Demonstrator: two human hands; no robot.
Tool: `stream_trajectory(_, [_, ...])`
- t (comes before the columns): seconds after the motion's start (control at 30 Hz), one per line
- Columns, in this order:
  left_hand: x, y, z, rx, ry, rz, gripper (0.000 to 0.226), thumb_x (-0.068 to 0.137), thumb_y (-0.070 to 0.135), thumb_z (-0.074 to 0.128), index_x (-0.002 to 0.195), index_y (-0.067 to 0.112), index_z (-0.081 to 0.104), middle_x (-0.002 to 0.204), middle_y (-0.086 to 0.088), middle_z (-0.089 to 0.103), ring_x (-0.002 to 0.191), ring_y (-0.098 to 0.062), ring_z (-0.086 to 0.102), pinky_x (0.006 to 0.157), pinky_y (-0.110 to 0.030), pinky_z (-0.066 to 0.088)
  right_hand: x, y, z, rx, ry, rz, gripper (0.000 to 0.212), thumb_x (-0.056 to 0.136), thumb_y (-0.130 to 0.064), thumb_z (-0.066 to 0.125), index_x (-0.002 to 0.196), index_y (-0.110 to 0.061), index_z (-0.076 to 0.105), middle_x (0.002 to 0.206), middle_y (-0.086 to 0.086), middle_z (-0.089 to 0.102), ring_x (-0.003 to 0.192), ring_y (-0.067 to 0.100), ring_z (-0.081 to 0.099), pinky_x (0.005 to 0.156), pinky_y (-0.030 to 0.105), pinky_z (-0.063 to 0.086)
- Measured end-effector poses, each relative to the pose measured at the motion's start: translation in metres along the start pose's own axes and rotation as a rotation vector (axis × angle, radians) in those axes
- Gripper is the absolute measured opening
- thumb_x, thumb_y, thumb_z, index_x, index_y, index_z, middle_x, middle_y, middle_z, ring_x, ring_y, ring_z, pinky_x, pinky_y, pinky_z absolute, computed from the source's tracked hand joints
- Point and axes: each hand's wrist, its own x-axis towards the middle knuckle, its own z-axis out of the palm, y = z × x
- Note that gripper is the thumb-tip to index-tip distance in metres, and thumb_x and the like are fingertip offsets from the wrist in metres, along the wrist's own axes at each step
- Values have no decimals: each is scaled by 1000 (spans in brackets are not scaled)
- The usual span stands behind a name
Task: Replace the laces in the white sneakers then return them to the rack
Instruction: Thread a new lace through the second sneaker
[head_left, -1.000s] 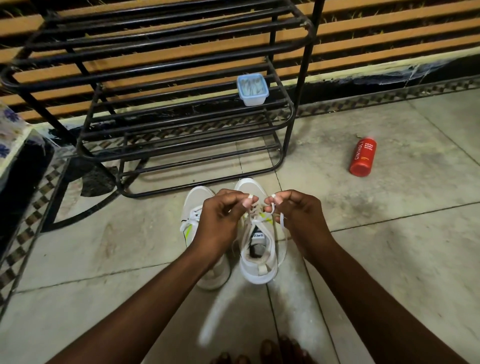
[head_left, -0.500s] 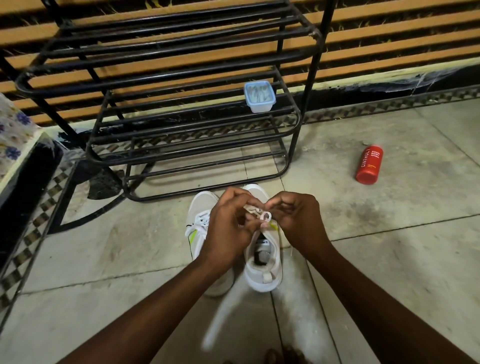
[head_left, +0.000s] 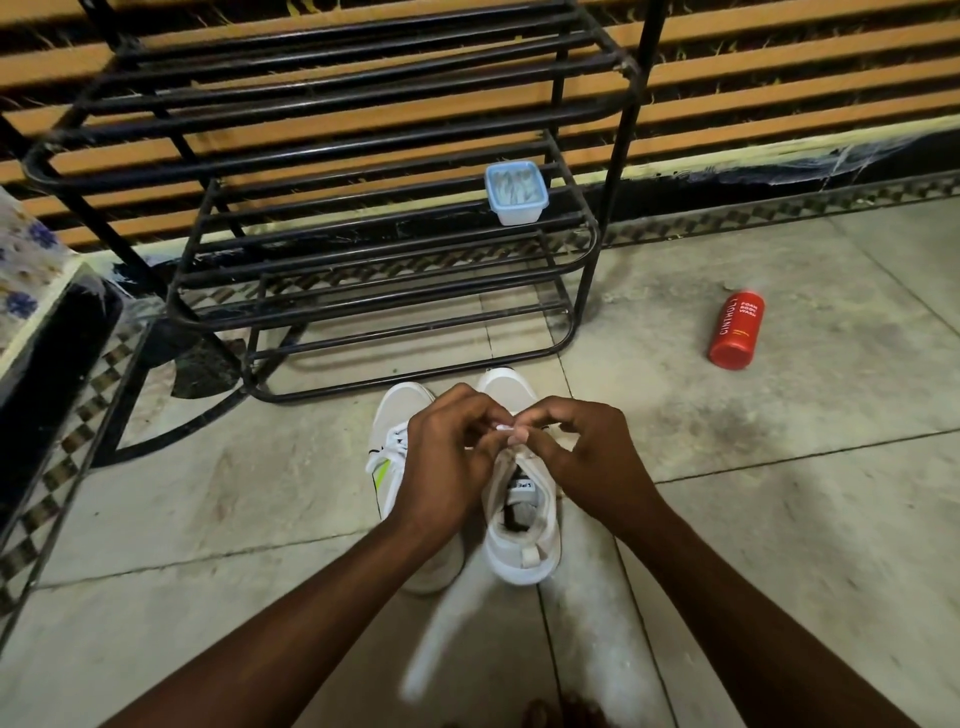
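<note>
The left hand (head_left: 452, 457) and the right hand (head_left: 587, 457) meet over the tongue of a white sneaker (head_left: 524, 551) that stands on the tiled floor (head_left: 779, 519), toe toward the black shoe rack (head_left: 332, 218) at 12 o'clock. Each hand pinches the white lace (head_left: 503, 428) with curled fingers, fingertips touching. A second ago they held the lace ends apart, and half a second ago a small loop showed between them; the fingers now hide it. The second white sneaker (head_left: 400, 421), striped yellow-green, sits just beside at 9 o'clock, partly under the left wrist. A small lidded plastic tub (head_left: 517, 192) rests on a rack shelf. A red body-wash bottle (head_left: 736, 331) lies at 2 o'clock of the hands, unmoved.
</note>
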Motion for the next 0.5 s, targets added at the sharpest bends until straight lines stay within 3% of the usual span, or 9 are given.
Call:
stream_trajectory(0.2, [6, -6, -10, 93, 5, 50, 23, 83, -11, 73, 85, 12, 76, 84, 2, 64, 80, -12, 63, 68, -24, 49, 2, 9, -7, -79, 164, -10, 12, 87, 0, 68, 84, -11, 69, 84, 1, 63, 77, 15, 62, 68, 31, 49])
stream_trajectory(0.33, [10, -21, -27, 281, -149, 91, 28, 86, -11, 66, 99, 11, 77, 92, -2, 60, 82, -13, 60, 71, -13, 44, 1, 22, -19, 16, 170, 59, 16, 91, 5, 64, 84, -9, 70, 85, 6, 63, 62, 19, 69, 59, 36, 54])
stream_trajectory(0.4, [12, -28, -33, 386, -236, 86, 26, 89, -7, 64, 100, 14, 76, 93, -4, 59, 85, -20, 61, 76, -24, 49, -1, 27, -26, 136, 166, 104, 18, 92, 8, 62, 88, -6, 72, 90, 11, 62, 60, 21, 72, 56, 31, 56])
stream_trajectory(0.5, [13, -35, -39, 438, -284, 88, 26, 90, -5, 63, 101, 15, 76, 92, -4, 61, 86, -24, 63, 76, -37, 51, -4, 32, -34, 231, 120, 156, 15, 91, 13, 62, 92, 4, 75, 92, 16, 62, 67, 28, 74, 66, 35, 62])
